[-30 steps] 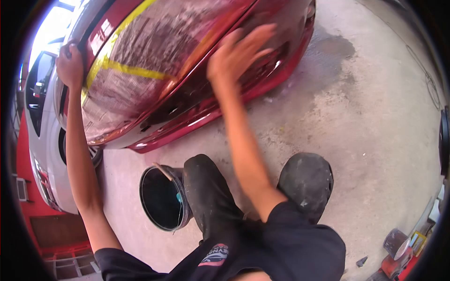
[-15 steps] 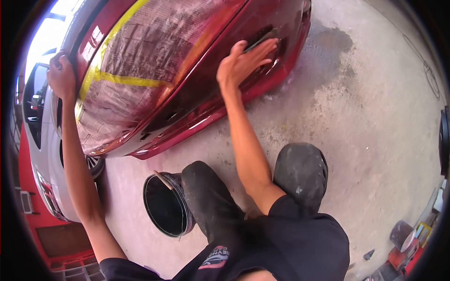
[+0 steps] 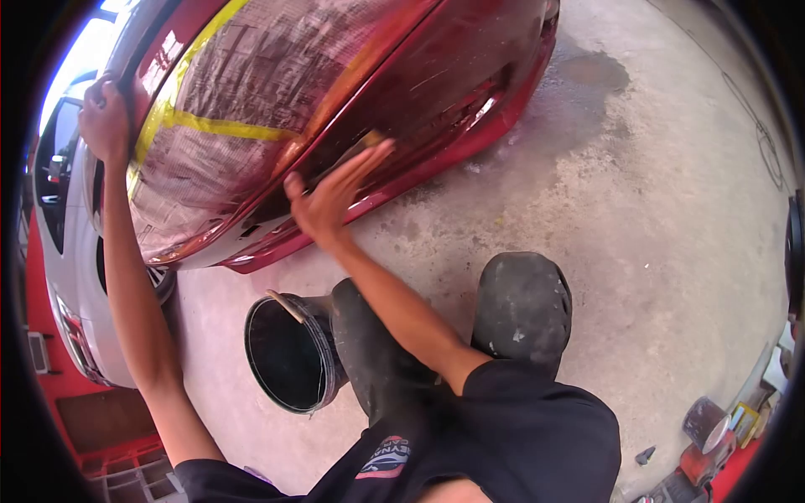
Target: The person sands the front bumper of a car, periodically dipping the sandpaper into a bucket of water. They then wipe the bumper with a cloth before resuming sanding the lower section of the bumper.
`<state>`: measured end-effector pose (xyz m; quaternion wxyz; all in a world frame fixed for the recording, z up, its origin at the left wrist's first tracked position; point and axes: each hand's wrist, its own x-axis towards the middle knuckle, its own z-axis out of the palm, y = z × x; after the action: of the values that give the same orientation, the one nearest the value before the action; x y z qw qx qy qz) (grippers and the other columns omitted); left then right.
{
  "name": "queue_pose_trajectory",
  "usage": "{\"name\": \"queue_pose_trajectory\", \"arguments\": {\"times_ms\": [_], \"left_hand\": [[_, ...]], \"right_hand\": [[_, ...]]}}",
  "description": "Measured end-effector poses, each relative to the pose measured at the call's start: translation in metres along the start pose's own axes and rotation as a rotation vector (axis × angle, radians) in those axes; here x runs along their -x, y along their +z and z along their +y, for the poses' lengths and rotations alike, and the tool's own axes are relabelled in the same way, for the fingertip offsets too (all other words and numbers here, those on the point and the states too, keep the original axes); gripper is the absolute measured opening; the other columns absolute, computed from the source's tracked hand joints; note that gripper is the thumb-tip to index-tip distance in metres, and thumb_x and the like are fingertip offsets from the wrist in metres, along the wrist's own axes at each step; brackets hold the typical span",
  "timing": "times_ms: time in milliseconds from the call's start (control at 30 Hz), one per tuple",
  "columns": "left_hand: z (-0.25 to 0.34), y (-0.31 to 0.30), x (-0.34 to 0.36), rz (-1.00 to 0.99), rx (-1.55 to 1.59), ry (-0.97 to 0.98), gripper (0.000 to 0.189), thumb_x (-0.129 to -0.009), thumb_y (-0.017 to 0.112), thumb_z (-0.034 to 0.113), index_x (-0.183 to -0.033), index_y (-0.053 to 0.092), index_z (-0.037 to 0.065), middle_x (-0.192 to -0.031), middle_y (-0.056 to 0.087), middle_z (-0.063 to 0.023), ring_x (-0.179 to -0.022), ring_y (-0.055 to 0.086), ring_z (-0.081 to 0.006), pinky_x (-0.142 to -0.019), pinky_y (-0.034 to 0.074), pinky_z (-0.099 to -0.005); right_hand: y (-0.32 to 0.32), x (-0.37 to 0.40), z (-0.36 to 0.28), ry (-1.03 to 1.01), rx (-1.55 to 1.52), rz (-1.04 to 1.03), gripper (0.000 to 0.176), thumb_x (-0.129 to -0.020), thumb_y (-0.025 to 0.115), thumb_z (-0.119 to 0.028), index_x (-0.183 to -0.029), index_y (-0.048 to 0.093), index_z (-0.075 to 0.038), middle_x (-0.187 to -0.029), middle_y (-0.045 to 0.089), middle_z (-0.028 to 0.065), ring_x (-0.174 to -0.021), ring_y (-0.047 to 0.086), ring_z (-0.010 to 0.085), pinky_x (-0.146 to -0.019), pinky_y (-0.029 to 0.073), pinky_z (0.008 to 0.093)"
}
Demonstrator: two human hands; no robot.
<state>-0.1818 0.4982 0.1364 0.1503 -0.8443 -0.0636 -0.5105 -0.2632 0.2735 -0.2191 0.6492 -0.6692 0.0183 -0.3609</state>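
My right hand (image 3: 335, 191) lies against the dark red bumper (image 3: 419, 101) of a car, its fingers stretched over a thin sanding pad (image 3: 371, 139) that shows only at its edge. At the upper left, my left hand (image 3: 104, 119) rests with bent fingers on the upper edge of the red car body. Whether anything is under those fingers is hidden. Between the hands, plastic film (image 3: 260, 71) covers the car's rear part, with yellow tape (image 3: 222, 126) across it.
A black bucket (image 3: 289, 356) with a wooden-looking handle stands by my knee. Behind at the left is a silver car (image 3: 80, 243). Wet patches mark the concrete floor (image 3: 654, 277). Containers (image 3: 704, 423) stand at the lower right.
My right hand has slid left and down along the bumper with the pad. My left hand stays on the same edge. The whole view has shifted slightly.
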Motion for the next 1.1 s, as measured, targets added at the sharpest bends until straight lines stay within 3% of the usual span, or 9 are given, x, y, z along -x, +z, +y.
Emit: {"name": "queue_pose_trajectory", "arguments": {"times_ms": [233, 467, 633, 700, 800, 867, 967, 1033, 1100], "left_hand": [[-0.025, 0.014, -0.010, -0.032, -0.082, 0.003, 0.040, -0.099, 0.053, 0.044, -0.126, 0.076, 0.026, -0.111, 0.076, -0.0214, -0.111, 0.070, -0.0434, -0.099, 0.052, -0.0528], [-0.036, 0.011, -0.003, -0.051, 0.036, 0.005, 0.045, -0.098, 0.053, 0.048, -0.130, 0.073, 0.025, -0.112, 0.076, -0.0219, -0.112, 0.070, -0.0440, -0.099, 0.052, -0.0526], [-0.035, 0.020, -0.015, -0.084, -0.104, -0.078, 0.044, -0.098, 0.054, 0.049, -0.130, 0.073, 0.026, -0.115, 0.075, -0.0209, -0.111, 0.070, -0.0432, -0.099, 0.052, -0.0523], [-0.035, 0.023, -0.016, -0.034, -0.112, -0.056, 0.042, -0.098, 0.054, 0.047, -0.128, 0.075, 0.026, -0.114, 0.077, -0.0176, -0.110, 0.071, -0.0409, -0.098, 0.052, -0.0512], [-0.044, 0.022, -0.013, -0.025, -0.154, 0.004, 0.038, -0.101, 0.053, 0.042, -0.126, 0.076, 0.024, -0.118, 0.078, -0.0102, -0.111, 0.073, -0.0357, -0.099, 0.052, -0.0469], [-0.030, 0.012, -0.013, -0.048, -0.045, -0.038, 0.039, -0.099, 0.055, 0.043, -0.127, 0.075, 0.024, -0.116, 0.077, -0.0143, -0.110, 0.072, -0.0378, -0.098, 0.052, -0.0492], [-0.024, 0.011, -0.008, -0.044, -0.018, -0.031, 0.041, -0.098, 0.056, 0.044, -0.129, 0.074, 0.023, -0.115, 0.078, -0.0147, -0.108, 0.073, -0.0378, -0.096, 0.053, -0.0496], [-0.028, 0.011, -0.013, -0.045, -0.106, -0.028, 0.042, -0.098, 0.056, 0.045, -0.129, 0.073, 0.022, -0.115, 0.078, -0.0144, -0.108, 0.073, -0.0382, -0.096, 0.054, -0.0496], [-0.025, 0.012, -0.016, -0.031, -0.115, -0.039, 0.041, -0.099, 0.056, 0.043, -0.129, 0.073, 0.022, -0.115, 0.078, -0.0136, -0.108, 0.073, -0.0382, -0.095, 0.054, -0.0496]], "right_hand": [[-0.026, -0.113, 0.058, 0.186, 0.004, 0.162, 0.112, -0.101, 0.047, -0.063, -0.162, -0.011, 0.011, -0.170, -0.013, 0.0368, -0.160, -0.012, 0.0494, -0.128, -0.002, 0.0616], [-0.009, -0.007, 0.009, -0.027, -0.128, 0.052, 0.115, -0.101, 0.048, -0.068, -0.164, -0.016, 0.005, -0.170, -0.016, 0.0353, -0.159, -0.011, 0.0513, -0.127, -0.003, 0.0635], [-0.036, -0.136, 0.051, 0.445, -0.192, 0.157, 0.106, -0.106, 0.041, -0.061, -0.161, -0.015, 0.010, -0.170, -0.013, 0.0361, -0.161, -0.010, 0.0463, -0.128, -0.005, 0.0579], [-0.029, -0.086, 0.031, 0.218, -0.059, 0.135, 0.118, -0.097, 0.059, -0.058, -0.164, -0.014, 0.006, -0.170, -0.012, 0.0366, -0.160, -0.009, 0.0491, -0.126, -0.003, 0.0656], [-0.008, -0.022, 0.022, 0.087, -0.151, 0.118, 0.119, -0.095, 0.062, -0.059, -0.165, -0.013, 0.001, -0.170, -0.011, 0.0359, -0.158, -0.008, 0.0548, -0.125, -0.002, 0.0684], [-0.009, -0.052, 0.031, 0.118, -0.201, 0.207, 0.115, -0.099, 0.057, -0.061, -0.165, -0.012, 0.003, -0.170, -0.009, 0.0366, -0.160, -0.008, 0.0517, -0.125, -0.002, 0.0671], [-0.048, -0.166, 0.056, 0.476, -0.375, 0.231, 0.110, -0.102, 0.053, -0.056, -0.163, -0.011, 0.008, -0.171, -0.009, 0.0359, -0.161, -0.007, 0.0460, -0.127, -0.003, 0.0646], [-0.061, -0.191, 0.063, 0.484, -0.148, 0.145, 0.108, -0.103, 0.053, -0.054, -0.163, -0.011, 0.010, -0.171, -0.010, 0.0350, -0.162, -0.007, 0.0438, -0.127, -0.003, 0.0633], [-0.049, -0.138, 0.051, 0.255, 0.029, 0.110, 0.113, -0.100, 0.058, -0.056, -0.163, -0.010, 0.009, -0.172, -0.009, 0.0343, -0.161, -0.006, 0.0474, -0.126, -0.003, 0.0655]]}}
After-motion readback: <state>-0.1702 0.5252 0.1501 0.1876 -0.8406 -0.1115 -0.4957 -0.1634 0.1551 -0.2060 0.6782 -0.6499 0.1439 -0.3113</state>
